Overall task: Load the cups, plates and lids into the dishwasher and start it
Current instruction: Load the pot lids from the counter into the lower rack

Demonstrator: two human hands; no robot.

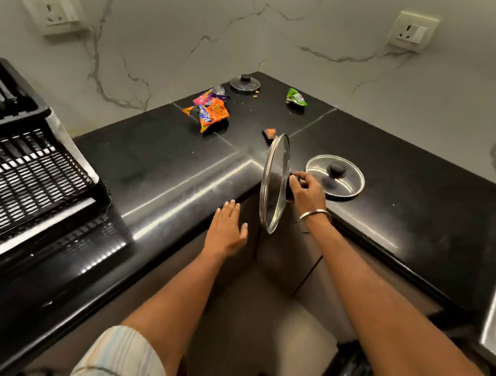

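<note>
Right hand (pixel 305 189) grips the knob of a glass lid (pixel 274 184), held on edge over the counter's (pixel 159 163) inner corner, left hand (pixel 228 230) open beside it; two lids wait, steel lid (pixel 335 177) near, small lid (pixel 245 83) at the back corner, dishwasher unseen, so loading seems barely begun.

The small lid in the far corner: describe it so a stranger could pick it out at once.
Follow the black L-shaped countertop to the corner where the two marble walls meet. The small lid lies flat there, knob up, just beyond the orange snack wrapper. It is the smallest and farthest of three lids: the steel lid lies nearer, beside the right hand, which holds the glass lid on edge.
</note>
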